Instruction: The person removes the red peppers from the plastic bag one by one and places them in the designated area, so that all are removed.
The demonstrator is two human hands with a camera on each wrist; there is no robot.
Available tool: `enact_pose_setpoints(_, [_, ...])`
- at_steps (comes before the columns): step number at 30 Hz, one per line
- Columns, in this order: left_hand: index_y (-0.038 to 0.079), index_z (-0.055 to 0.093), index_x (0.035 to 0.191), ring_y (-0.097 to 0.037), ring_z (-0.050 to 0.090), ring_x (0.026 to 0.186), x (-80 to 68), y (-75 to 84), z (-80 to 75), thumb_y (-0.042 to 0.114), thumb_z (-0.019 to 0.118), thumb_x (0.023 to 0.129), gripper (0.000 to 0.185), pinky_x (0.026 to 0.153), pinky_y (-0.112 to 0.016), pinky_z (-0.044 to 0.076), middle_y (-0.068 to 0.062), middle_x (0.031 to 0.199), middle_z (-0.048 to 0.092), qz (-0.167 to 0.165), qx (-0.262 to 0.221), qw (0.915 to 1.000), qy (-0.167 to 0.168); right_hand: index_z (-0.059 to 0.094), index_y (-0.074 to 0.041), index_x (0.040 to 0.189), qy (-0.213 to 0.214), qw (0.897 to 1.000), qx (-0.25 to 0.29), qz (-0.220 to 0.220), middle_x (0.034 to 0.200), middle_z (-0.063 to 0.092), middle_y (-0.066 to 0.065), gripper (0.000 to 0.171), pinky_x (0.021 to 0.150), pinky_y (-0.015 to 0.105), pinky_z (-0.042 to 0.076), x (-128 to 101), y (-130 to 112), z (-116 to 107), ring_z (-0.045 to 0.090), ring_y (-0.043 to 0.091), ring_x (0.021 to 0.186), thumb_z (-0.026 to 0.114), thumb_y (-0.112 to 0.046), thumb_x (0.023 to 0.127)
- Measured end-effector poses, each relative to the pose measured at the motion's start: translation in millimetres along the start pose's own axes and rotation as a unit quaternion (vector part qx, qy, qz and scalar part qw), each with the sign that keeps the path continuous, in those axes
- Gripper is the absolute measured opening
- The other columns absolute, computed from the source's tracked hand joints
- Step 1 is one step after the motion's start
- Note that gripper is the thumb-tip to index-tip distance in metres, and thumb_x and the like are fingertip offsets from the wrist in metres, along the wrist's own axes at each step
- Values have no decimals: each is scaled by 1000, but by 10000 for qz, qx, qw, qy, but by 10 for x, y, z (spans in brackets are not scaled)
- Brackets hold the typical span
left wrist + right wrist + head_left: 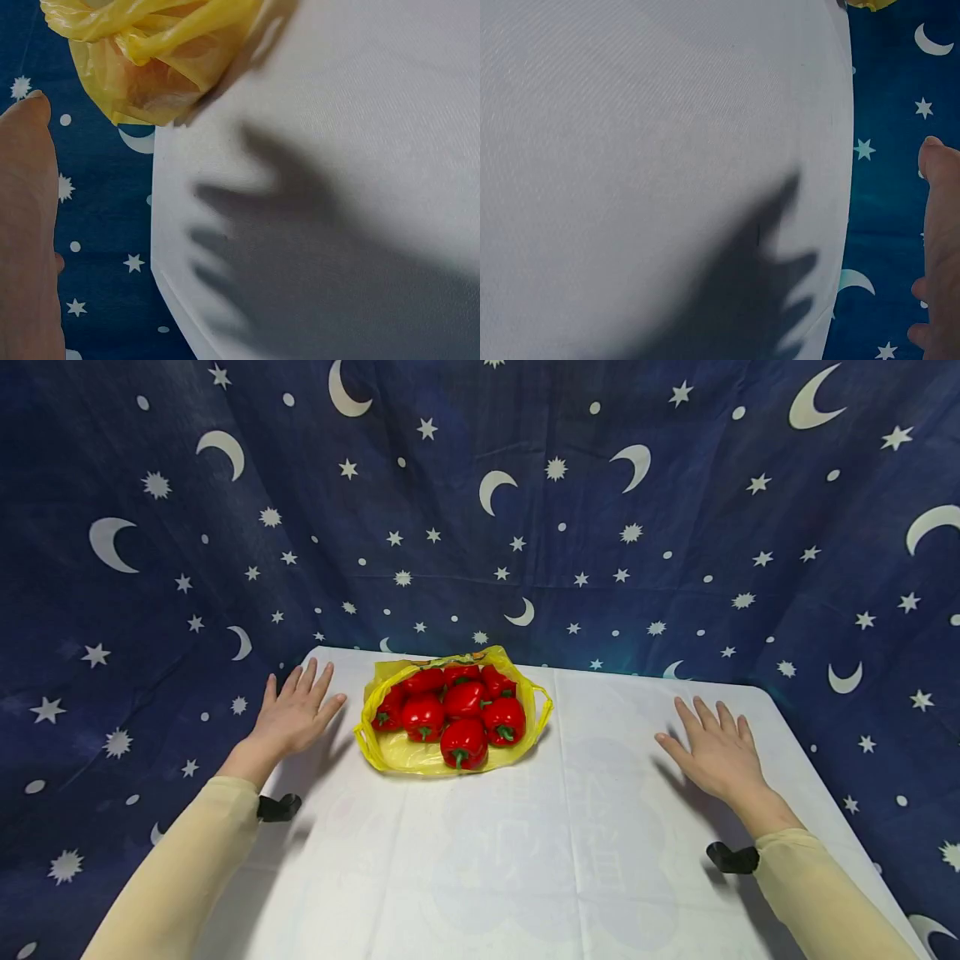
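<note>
A yellow plastic bag (401, 758) lies on the white table with its mouth spread open. Several shiny red bell peppers (464, 743) with green stems sit inside it. To the left of the bag my left hand (294, 714) hovers above the table, fingers straight and spread, holding nothing. Far to the right of the bag, my right hand (716, 752) is likewise raised over the table with straight fingers and nothing in it. In the left wrist view the bag (161, 67) shows its twisted handle, apart from the hand.
The table (480, 860) is covered with a white cloth. A dark blue curtain (450, 510) with moons and stars stands behind the table and along both sides. Each wrist wears a small black camera mount (279, 807).
</note>
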State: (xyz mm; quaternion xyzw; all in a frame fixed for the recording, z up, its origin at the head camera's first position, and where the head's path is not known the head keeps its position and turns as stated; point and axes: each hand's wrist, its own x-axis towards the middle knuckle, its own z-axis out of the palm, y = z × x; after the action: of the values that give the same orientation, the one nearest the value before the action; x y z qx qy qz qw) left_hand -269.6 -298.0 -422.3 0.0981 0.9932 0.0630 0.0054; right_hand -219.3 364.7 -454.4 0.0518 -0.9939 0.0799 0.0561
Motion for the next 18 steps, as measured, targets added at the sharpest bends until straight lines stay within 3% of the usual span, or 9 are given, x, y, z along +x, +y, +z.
enact_pose_setpoints(5, [15,0,165,-47,0,153,-3,30,-42,65,17,105,80,115,-68,-10,-20,169,-5,126,-201,9997,91,17,-9,165,134,9998,128,-93,164,18,30,88,114,70,-7,25,-73,-35,6,56,148,36,-67,102])
enact_pose_setpoints(11, [14,4,165,-47,2,153,24,87,-103,59,24,107,76,117,-66,-6,-20,170,-3,456,-791,9955,241,20,-9,164,320,9987,303,-246,163,22,30,86,115,71,-2,78,-243,-63,11,56,148,39,-65,102])
enact_pose_setpoints(16, [21,3,166,-44,7,154,37,170,-102,54,34,108,74,119,-65,8,-15,171,0,883,-1588,9832,181,22,-8,163,482,9965,492,-475,162,25,29,83,116,70,1,93,-463,-57,13,54,149,43,-61,103])
enact_pose_setpoints(18, [25,6,166,-43,11,154,21,219,-90,51,43,107,74,116,-65,20,-12,171,1,1068,-1955,9748,116,24,-8,163,520,9955,564,-561,163,26,28,83,117,68,3,89,-564,-39,15,52,149,45,-61,102])
